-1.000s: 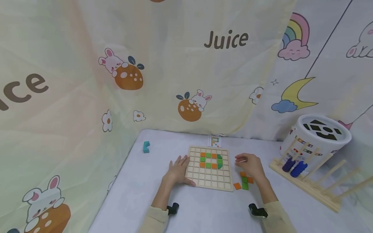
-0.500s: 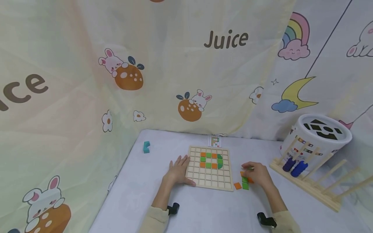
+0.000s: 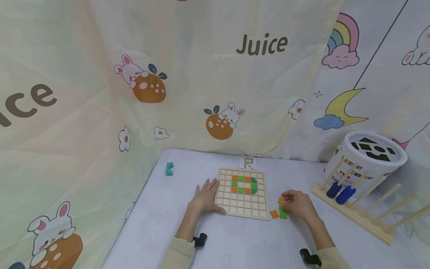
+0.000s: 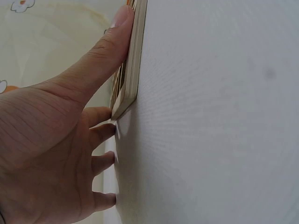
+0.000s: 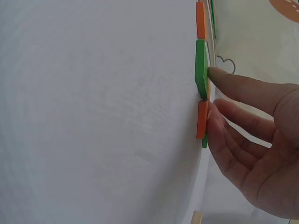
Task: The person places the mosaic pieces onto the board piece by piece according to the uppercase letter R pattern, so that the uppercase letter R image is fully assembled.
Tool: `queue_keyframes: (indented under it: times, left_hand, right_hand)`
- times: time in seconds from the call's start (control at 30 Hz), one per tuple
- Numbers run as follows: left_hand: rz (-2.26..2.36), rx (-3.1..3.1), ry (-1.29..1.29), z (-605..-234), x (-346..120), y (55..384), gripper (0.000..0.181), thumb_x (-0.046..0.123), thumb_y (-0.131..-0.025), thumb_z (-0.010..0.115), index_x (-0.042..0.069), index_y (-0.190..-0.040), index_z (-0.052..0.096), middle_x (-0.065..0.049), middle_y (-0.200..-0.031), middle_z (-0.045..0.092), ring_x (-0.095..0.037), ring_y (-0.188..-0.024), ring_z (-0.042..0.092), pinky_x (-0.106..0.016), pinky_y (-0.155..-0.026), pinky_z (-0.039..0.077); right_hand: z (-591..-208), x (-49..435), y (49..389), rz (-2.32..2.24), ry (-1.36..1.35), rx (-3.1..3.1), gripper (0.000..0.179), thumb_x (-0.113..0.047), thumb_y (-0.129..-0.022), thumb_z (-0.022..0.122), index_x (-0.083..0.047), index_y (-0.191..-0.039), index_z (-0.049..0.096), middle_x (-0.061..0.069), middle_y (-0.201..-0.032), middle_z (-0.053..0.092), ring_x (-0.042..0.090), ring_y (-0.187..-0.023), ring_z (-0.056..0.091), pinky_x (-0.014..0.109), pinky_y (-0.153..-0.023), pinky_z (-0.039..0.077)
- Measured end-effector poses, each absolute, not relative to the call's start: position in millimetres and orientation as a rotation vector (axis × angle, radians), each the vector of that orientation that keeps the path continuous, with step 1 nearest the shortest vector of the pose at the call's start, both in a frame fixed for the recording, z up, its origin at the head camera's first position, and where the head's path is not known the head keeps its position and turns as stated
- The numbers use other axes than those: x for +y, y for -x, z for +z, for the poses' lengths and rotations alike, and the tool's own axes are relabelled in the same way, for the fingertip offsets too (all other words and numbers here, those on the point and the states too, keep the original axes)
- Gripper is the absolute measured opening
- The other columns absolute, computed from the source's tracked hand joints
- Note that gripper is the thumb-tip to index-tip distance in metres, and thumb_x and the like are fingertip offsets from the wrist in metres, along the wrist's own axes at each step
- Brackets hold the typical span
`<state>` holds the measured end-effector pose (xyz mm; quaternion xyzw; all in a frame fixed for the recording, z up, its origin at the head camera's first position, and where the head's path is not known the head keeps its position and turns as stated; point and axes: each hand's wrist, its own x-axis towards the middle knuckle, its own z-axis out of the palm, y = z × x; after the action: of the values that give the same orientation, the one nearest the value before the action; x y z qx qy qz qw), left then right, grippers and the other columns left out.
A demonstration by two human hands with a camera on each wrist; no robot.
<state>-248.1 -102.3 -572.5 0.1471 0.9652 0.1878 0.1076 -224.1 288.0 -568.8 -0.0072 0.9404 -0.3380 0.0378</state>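
Observation:
In the head view, a wooden grid board [image 3: 231, 207] lies on the white table, with orange, green and white cells forming a closed shape in its upper part. My left hand [image 3: 203, 198] rests at its left side, fingers spread. The left wrist view shows that thumb [image 4: 100, 58] lying along the board's edge. My right hand [image 3: 298, 203] is over the loose tiles right of the board. In the right wrist view, its thumb touches a green tile [image 5: 201, 70], and its other fingertips are at an orange tile [image 5: 202, 119]. Another orange tile [image 3: 274, 214] lies nearer the board.
A small pattern card [image 3: 249, 162] lies behind the board. At the back left sits a teal block [image 3: 169, 169]. A wooden rack with upright pegs [image 3: 352, 215] and blue pieces stands on the right, before a white shape-sorter bucket [image 3: 364, 164]. Printed fabric [image 3: 188, 119] hangs behind the table.
My right hand has moved from beside the board, down and to the right, onto the loose tiles. The thin pale-edged piece at its fingertips earlier no longer shows there. My left hand has stayed put.

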Motion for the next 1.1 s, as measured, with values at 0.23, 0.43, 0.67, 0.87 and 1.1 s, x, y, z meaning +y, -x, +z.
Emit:
queue_keyframes:
  times: [0.23, 0.43, 0.67, 0.87, 1.1]
  left_hand:
    - [0.537, 2.85, -0.446, -576, -104, 250, 0.132, 0.064, -0.065, 0.092, 0.009, -0.165, 0.028, -0.011, -0.172, 0.025, -0.039, -0.159, 0.015, -0.072, -0.122, 0.013]
    - [0.535, 2.831, -0.43, -571, -103, 249, 0.131, 0.063, -0.065, 0.093, 0.009, -0.166, 0.028, -0.011, -0.172, 0.024, -0.039, -0.16, 0.015, -0.072, -0.122, 0.013]
    - [0.554, 2.824, -0.423, -572, -103, 249, 0.129, 0.058, -0.067, 0.094, 0.007, -0.165, 0.028, -0.013, -0.172, 0.024, -0.04, -0.159, 0.015, -0.071, -0.123, 0.012]
    - [0.534, 2.833, -0.417, -573, -103, 251, 0.131, 0.063, -0.065, 0.092, 0.01, -0.166, 0.027, -0.01, -0.173, 0.023, -0.039, -0.16, 0.014, -0.071, -0.123, 0.012]
    - [0.558, 2.84, -0.414, -586, -104, 255, 0.132, 0.062, -0.065, 0.094, 0.011, -0.166, 0.026, -0.009, -0.173, 0.022, -0.037, -0.16, 0.011, -0.071, -0.123, 0.009]
  right_hand:
    - [-567, 276, 219, -1.015, 0.019, 2.901, 0.049, -0.005, -0.075, 0.091, -0.001, -0.121, 0.073, 0.009, -0.102, 0.074, 0.018, -0.081, 0.067, 0.032, -0.065, 0.055]
    - [-566, 270, 215, -0.973, 0.025, 2.862, 0.06, -0.007, -0.069, 0.097, -0.004, -0.123, 0.072, 0.005, -0.099, 0.071, 0.016, -0.082, 0.067, 0.034, -0.069, 0.058]
    - [-565, 268, 212, -0.978, 0.121, 2.819, 0.05, -0.001, -0.068, 0.095, -0.007, -0.113, 0.075, 0.001, -0.091, 0.07, 0.016, -0.084, 0.065, 0.036, -0.073, 0.057]
    - [-563, 265, 212, -0.948, 0.155, 2.835, 0.047, -0.002, -0.069, 0.095, -0.008, -0.111, 0.075, 0.0, -0.089, 0.068, 0.016, -0.083, 0.065, 0.037, -0.072, 0.057]
    - [-565, 267, 210, -0.983, 0.117, 2.845, 0.048, -0.003, -0.068, 0.095, -0.007, -0.111, 0.076, 0.001, -0.086, 0.067, 0.018, -0.081, 0.062, 0.035, -0.068, 0.054]
